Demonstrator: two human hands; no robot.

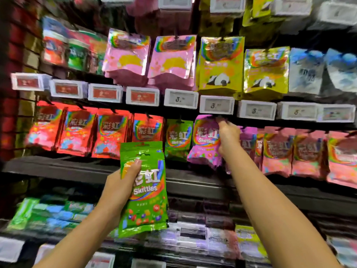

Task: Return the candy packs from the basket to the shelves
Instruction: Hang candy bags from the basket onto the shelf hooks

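Candy packs are split between both hands: the left hand grips a glossy green foil Skittles pouch by its left edge, thumb across the front, held upright and low in front of the black shelf ledge, seemingly parked there until the other hand is free. The right hand reaches up and pinches the top of a pink foil Skittles pouch, just under the row of white price tags, most likely to thread its hang hole onto a peg; motion blur hides the peg itself, so whether the pouch is already hooked cannot be told. It hangs just right of a matching hanging green pouch, which marks the slot where the held green one belongs. Red pouches fill the pegs further left. No basket is in view
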